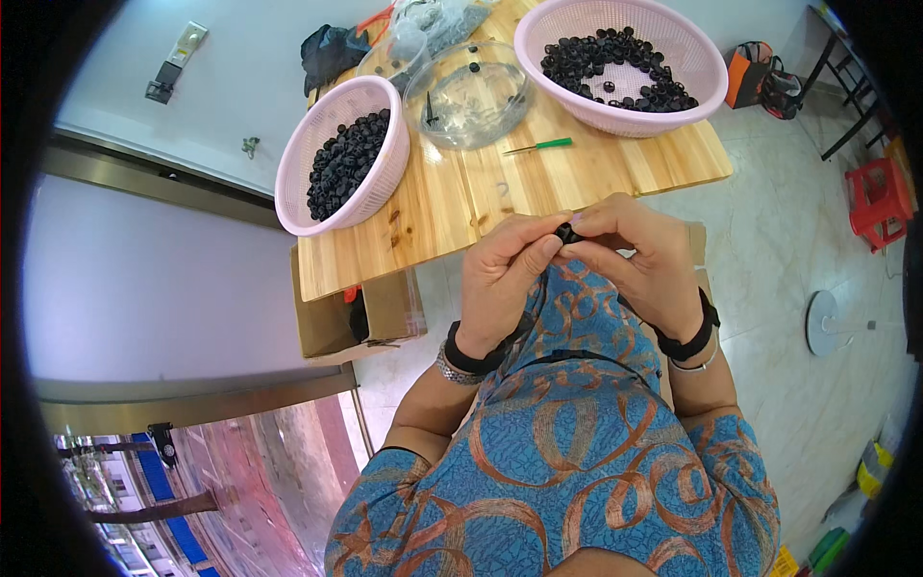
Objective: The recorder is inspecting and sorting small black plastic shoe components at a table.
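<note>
Between the fingertips of both hands is a small black plastic part (568,234), held just off the table's near edge above my lap. My left hand (505,269) pinches it from one side, thumb and forefinger closed. From the other side my right hand (639,252) grips it the same way. The fingers cover much of the part, so its exact shape is hidden. On the wooden table (452,207) beyond, a pink basket (291,183) at the left and a larger pink basket (630,121) at the right both contain many similar black parts.
A clear round tray (461,135) with a few black pieces stands between the baskets. Near it lies a green-handled pointed tool (553,143). Black and clear plastic bags sit at the table's far end. Below the left edge is a cardboard box (394,313); a red stool (880,202) stands far right.
</note>
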{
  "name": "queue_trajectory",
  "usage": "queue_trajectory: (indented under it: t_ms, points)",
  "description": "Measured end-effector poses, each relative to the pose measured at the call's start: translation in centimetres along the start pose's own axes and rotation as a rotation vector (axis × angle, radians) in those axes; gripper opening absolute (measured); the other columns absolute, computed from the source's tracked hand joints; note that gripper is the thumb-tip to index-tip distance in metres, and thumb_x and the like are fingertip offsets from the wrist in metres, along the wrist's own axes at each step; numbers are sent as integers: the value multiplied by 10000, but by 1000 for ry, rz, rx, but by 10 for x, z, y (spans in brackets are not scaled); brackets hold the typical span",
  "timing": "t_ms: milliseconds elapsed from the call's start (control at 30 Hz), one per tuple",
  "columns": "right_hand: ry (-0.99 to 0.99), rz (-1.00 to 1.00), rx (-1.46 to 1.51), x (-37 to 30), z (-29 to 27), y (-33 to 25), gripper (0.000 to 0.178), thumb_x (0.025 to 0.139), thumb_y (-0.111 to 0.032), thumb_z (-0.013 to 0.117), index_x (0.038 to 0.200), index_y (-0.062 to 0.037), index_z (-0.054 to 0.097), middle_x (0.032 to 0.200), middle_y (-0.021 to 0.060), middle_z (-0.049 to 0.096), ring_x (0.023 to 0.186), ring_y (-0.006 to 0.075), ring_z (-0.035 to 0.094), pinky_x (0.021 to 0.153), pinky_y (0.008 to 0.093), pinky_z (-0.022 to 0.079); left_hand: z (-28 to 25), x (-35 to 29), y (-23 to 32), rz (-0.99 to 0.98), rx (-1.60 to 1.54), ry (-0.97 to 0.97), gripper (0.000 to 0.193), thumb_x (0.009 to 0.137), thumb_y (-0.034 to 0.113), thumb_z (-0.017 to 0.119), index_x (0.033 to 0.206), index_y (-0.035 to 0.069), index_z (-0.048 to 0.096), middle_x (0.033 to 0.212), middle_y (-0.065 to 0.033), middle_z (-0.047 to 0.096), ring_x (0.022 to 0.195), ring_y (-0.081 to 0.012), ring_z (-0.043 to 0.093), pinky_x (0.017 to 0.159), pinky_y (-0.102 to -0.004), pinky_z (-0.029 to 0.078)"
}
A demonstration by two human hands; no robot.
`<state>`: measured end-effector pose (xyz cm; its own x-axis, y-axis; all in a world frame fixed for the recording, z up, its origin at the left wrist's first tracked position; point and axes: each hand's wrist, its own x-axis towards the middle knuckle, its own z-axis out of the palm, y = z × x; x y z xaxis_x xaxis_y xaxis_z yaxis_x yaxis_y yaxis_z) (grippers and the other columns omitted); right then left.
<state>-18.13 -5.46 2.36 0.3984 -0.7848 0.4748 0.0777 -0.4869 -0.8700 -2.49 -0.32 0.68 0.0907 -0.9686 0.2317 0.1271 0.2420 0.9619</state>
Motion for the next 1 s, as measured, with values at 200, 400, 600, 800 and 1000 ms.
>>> queue_trajectory:
  t_ms: [200, 400, 600, 800, 1000]
  points:
    - [-236, 385, 247, 12, -13, 4, 241, 666, -63, 769, 820, -31, 585, 626, -52, 476, 578, 1, 433, 476, 163, 340, -8, -3, 1, 1, 53, -69, 191, 838, 34, 578, 1016, -16, 621, 917, -75, 616, 821, -122, 582, 732, -222, 458]
    - [-350, 396, 375, 11, -10, 19, 263, 659, -73, 779, 841, -47, 591, 630, -70, 449, 556, 2, 378, 481, 155, 297, -16, -5, 0, -8, 104, -166, 201, 836, 48, 578, 1021, -20, 617, 930, -88, 608, 867, -143, 570, 770, -239, 441]
    - [-295, 307, 337, 7, -1, 20, 241, 671, -92, 775, 807, -45, 582, 624, -72, 434, 547, 6, 362, 469, 169, 297, -18, -4, 0, -1, 22, -147, 188, 836, 63, 583, 1007, 3, 632, 896, -69, 609, 825, -131, 566, 733, -226, 437]
    - [-280, 398, 296, 11, 1, 14, 254, 677, -107, 775, 789, -37, 559, 628, -64, 451, 549, 7, 374, 467, 173, 310, -18, -5, -1, -206, -344, -155, 224, 886, 69, 513, 1077, -33, 568, 1006, -90, 589, 879, -153, 574, 759, -251, 467]
    - [-195, 173, 277, 11, 11, 29, 272, 660, -126, 788, 740, -36, 544, 623, -50, 447, 537, 23, 349, 469, 185, 294, -16, -4, -2, -271, -634, -128, 245, 908, 59, 469, 1122, -44, 524, 1083, -103, 569, 936, -168, 572, 789, -277, 490]
